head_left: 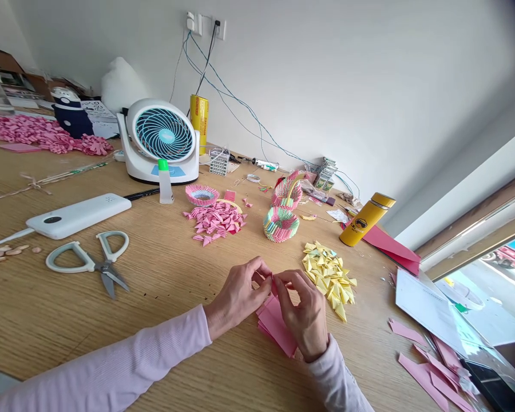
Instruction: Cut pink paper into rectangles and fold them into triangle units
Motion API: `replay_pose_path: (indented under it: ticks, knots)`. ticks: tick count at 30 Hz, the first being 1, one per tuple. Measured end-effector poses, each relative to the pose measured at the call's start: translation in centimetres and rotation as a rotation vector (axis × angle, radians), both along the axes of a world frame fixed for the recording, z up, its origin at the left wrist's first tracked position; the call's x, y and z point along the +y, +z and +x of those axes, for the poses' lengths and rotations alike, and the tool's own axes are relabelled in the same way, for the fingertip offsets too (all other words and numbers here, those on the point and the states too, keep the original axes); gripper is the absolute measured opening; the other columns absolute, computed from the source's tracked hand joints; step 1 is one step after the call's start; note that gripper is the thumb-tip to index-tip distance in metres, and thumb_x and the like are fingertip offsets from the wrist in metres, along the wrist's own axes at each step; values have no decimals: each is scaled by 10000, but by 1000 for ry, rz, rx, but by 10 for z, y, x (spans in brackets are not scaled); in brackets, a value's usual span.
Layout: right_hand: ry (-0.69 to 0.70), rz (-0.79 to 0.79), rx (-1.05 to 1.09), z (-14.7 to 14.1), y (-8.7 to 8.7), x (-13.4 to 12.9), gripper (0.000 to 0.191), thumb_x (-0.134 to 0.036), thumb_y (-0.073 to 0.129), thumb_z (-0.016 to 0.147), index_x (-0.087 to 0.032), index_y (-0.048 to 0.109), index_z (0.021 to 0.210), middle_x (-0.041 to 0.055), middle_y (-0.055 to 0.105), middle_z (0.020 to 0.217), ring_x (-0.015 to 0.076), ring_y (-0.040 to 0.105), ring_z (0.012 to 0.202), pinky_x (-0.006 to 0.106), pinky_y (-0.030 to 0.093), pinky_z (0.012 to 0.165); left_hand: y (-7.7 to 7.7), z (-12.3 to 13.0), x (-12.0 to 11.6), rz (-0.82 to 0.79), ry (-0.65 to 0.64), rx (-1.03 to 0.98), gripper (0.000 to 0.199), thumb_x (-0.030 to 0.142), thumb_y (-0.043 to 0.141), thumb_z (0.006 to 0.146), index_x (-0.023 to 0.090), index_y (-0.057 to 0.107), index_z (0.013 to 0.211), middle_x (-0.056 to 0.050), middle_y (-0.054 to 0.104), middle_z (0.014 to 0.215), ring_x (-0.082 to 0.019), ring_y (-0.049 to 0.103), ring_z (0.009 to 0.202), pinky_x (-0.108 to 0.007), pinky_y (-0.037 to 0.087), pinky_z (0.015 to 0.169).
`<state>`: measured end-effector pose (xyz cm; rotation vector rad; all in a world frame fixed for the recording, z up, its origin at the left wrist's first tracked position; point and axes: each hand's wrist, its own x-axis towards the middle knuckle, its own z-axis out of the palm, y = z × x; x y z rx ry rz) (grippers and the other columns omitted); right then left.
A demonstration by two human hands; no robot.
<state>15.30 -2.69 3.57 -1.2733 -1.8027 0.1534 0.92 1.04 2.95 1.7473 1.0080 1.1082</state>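
Observation:
My left hand (244, 290) and my right hand (302, 303) meet at the fingertips, both closed in a pinch. Between them shows a small bit of pink paper (273, 285), mostly hidden by the fingers. Below, partly under my right hand, lies a stack of pink paper slips (274, 326). A heap of folded yellow paper pieces (328, 274) lies just right of my right hand. Farther back sit a pile of folded pink paper pieces (217, 220), a pink paper bowl (201, 195) and two multicoloured woven-looking paper baskets, the nearer one (281, 225) round and open-topped.
Open scissors (105, 266) lie at left near a white power bank (79, 216). A glue bottle (165, 186) stands before a white fan (163, 137). At right are a yellow flask (364, 220), pink paper scraps (424, 375) and a dark phone (493, 383).

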Motion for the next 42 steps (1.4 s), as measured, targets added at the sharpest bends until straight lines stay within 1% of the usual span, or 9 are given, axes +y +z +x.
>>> replay_pose_path:
  ticks: [5,10,16,19,22,26,29,33,42]
  knots:
    - [21,-51,102,3,-3,4,116,-200,578,869,-193,636,769,16,665,733,156,628,668,269,506,638,0,-1,0,3,-24,34,40,188,520,804,183,559,809,-4,667,704,-152,665,665,-214,478,568]
    - [-14,-57,100,4,-6,3,81,-214,575,874,-205,637,823,0,686,711,159,644,656,295,530,663,1,-2,-4,-3,-95,29,64,207,515,835,179,566,862,-17,687,766,-150,672,706,-208,482,602]
    - [-32,-73,178,5,-5,5,120,-296,601,861,-206,662,812,13,701,713,164,659,661,301,549,657,2,-5,-3,22,-141,24,186,275,454,917,173,606,887,-1,647,700,-123,614,640,-191,453,568]
    - [2,-88,286,6,-5,7,189,-393,656,809,-207,688,814,21,694,672,175,663,646,285,554,599,4,-5,-1,-43,-190,-64,236,336,481,918,157,634,916,-30,676,778,-143,647,704,-211,505,614]
    - [40,-123,370,9,-6,8,263,-454,693,761,-202,706,833,30,690,656,181,660,639,279,549,565,7,-4,0,-190,-267,-184,283,382,535,888,132,651,954,-66,682,844,-181,670,757,-236,551,576]
    - [85,-184,468,14,-6,9,297,-466,727,725,-192,717,840,38,688,659,180,650,633,276,538,555,14,-4,0,-336,-346,-282,323,402,606,844,101,674,942,-70,675,797,-166,656,687,-246,570,531]
    - [130,-248,544,19,-5,8,279,-440,740,725,-184,721,834,45,690,681,171,637,628,273,528,559,16,-5,2,-380,-387,-303,334,403,636,826,88,686,922,-59,669,745,-140,638,625,-232,565,514]
    - [200,-353,617,24,-4,8,186,-359,719,775,-182,723,832,45,693,732,144,616,636,255,510,585,14,-7,5,-436,-397,-319,362,396,672,803,76,678,974,-64,681,722,-147,651,625,-226,561,502]
    - [221,-358,586,24,-3,7,158,-323,681,812,-175,701,862,40,683,745,150,618,665,275,517,614,15,-7,4,-457,-371,-313,358,404,700,773,85,677,933,-64,691,709,-159,660,627,-244,561,500]
